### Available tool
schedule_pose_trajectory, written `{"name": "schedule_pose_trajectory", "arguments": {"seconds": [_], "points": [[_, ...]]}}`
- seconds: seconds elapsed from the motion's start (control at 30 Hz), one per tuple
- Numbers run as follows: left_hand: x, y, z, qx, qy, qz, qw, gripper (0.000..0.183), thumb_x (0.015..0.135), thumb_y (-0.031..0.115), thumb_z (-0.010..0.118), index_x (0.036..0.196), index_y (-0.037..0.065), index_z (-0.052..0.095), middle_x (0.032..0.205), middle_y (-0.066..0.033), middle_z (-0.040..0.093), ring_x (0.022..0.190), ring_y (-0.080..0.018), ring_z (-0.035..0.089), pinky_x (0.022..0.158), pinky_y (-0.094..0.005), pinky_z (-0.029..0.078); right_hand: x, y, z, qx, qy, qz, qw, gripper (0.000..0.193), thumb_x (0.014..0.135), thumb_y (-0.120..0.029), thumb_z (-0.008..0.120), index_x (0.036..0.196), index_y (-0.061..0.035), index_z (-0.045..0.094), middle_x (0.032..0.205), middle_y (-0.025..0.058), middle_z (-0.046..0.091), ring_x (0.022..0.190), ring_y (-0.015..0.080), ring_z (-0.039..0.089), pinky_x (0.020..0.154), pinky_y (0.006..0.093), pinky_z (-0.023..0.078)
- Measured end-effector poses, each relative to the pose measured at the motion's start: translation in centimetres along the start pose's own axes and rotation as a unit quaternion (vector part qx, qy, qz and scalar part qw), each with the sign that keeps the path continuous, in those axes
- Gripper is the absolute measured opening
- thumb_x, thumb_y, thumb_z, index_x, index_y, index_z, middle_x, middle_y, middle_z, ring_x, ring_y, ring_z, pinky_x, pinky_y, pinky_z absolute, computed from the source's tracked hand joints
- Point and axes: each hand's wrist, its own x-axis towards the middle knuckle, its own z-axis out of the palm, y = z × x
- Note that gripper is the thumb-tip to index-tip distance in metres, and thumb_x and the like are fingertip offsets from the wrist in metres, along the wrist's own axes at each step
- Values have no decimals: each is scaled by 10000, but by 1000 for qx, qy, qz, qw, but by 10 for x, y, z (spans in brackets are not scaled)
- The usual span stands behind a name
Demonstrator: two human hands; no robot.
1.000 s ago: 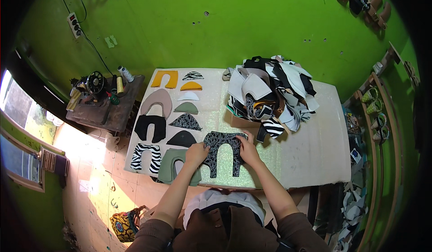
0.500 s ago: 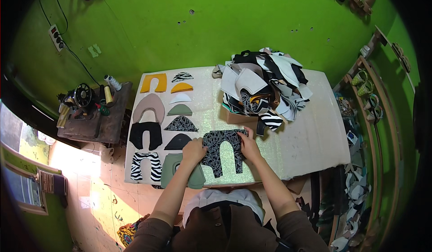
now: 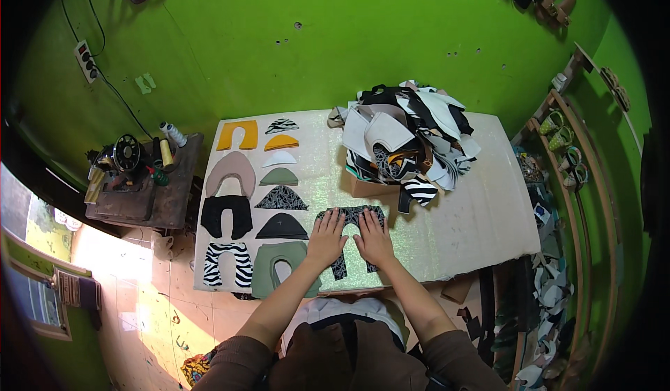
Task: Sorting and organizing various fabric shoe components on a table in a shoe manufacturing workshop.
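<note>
Operating remotely, I have the left grip (image 3: 326,240) and right grip (image 3: 375,241) flattened, outstretched and clenching nothing, both resting on the gray-on-black patterned piece (image 3: 340,267), which lies beneath them on the bench (image 3: 481,209). Half a second earlier they grasp its sides; now they cover much of it.

Your left hand (image 3: 326,241) and right hand (image 3: 374,241) lie flat side by side, palms down, near each other but apart. Your fingers (image 3: 333,218) extend forward, and your thumbs (image 3: 343,239) angle inward toward one another. Your bare left forearm (image 3: 280,301) and right forearm (image 3: 417,299) slant inward, converging ahead of your torso (image 3: 345,359), both reaching about equally far.
</note>
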Motion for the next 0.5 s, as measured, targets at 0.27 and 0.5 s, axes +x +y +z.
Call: {"name": "schedule_pose_trajectory", "arguments": {"seconds": [0.27,0.5], "points": [[-9,-5,16,25,-31,-9,999,581,865,365,462,1359,91,323,1417,-116,290,1295,-261,297,1045,-431,247,-1,5,4,-13,9,-5,1000,544,865,-334,463,1326,-63,363,1407,119,306,1296,267,293,1058,476,193],[21,12,-20,-69,13,-31,997,508,827,270,531,1267,38,425,1350,-185,360,1194,-331,398,974,-430,329,0,2,-28,96,74,-65,991,427,817,-175,512,1216,-29,472,1316,186,395,1235,335,368,998,470,308]]}}
